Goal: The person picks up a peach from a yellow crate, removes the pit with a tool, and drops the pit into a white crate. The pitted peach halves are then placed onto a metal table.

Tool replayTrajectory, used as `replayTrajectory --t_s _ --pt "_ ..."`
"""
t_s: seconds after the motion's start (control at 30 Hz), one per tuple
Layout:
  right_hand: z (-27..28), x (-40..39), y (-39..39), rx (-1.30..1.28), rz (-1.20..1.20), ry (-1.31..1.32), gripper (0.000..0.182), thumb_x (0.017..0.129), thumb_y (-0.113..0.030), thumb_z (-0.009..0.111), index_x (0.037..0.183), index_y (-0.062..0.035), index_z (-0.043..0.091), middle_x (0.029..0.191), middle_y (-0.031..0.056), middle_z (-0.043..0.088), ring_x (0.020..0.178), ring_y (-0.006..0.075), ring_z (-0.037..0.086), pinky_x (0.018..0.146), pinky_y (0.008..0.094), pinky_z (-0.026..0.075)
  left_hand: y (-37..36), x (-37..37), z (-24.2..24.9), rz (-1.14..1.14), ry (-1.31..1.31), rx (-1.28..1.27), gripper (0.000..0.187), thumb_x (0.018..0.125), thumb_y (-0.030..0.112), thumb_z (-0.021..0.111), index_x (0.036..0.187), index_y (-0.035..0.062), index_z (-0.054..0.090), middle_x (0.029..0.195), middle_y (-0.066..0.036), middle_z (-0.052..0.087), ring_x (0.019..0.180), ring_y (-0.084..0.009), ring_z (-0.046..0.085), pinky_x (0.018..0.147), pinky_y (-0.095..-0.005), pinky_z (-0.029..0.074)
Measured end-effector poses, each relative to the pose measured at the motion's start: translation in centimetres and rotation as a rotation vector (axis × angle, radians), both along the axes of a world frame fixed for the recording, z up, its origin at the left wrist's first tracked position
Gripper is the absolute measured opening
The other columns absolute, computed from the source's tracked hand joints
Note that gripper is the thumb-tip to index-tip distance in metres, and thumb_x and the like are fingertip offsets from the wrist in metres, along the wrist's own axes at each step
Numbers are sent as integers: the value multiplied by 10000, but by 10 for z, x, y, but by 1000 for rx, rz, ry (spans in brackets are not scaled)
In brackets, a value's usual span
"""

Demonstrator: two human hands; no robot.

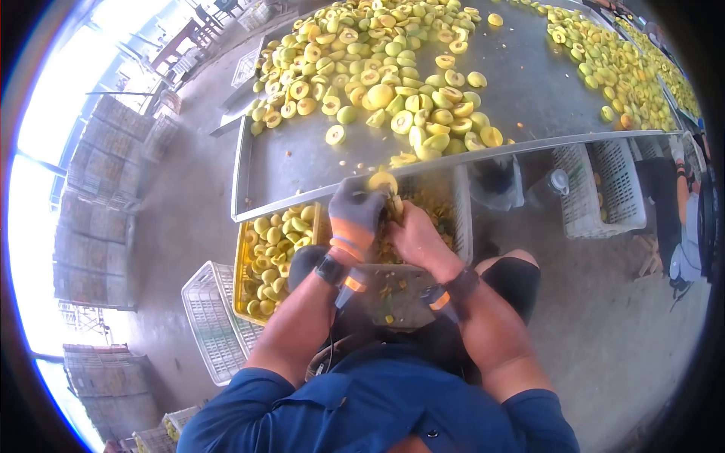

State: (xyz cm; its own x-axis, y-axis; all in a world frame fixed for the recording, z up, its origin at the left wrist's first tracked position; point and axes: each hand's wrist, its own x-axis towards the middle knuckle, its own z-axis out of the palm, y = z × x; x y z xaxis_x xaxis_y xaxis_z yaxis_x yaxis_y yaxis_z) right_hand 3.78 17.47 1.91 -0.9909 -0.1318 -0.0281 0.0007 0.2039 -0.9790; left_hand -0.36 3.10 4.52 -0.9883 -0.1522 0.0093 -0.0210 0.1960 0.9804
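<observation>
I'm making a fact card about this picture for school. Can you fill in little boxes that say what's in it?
Place: metal table piled with cut yellow fruit halves
Left hand: gloved, holds a yellow fruit
Right hand: bare, pressed against that fruit; tool hidden
Lap: tray with fruit scraps
Left of the knees: yellow crate of whole fruit
Nearby: empty white crate on the floor
Far right: another person
</observation>
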Motion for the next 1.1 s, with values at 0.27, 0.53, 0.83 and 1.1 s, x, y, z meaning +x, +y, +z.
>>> replayTrajectory --t_s 0.27,0.53,0.83,1.1 --pt "2 9 2 158 41 -36 301 935 -148 617 1149 62 638 1018 270 725 988 420 709 880 477 538 -25 -11 -35 -25 -173 459 281 1027 237 675 1161 -7 716 994 -108 756 927 -212 725 789 -336 591" --pt "6 13 -15 214 159 38 300 957 -172 616 1165 40 660 1084 359 683 1070 538 657 888 547 538 -2 5 -50 119 314 -475 241 990 80 622 1210 6 687 1091 -189 729 987 -331 717 856 -401 585" --pt "35 10 6 -250 500 -435 203 1054 -203 610 1045 -5 654 802 60 639 589 161 593 537 361 470 -23 2 -29 -220 330 -301 302 844 -23 685 1139 28 722 1040 -144 757 944 -330 737 821 -374 599" --pt "31 19 -1 -587 462 -780 132 1036 -137 610 964 -94 508 699 -14 445 513 103 437 472 304 347 -43 -4 -35 -353 284 -313 347 868 35 738 1213 18 706 1104 -166 760 985 -317 751 836 -376 608"
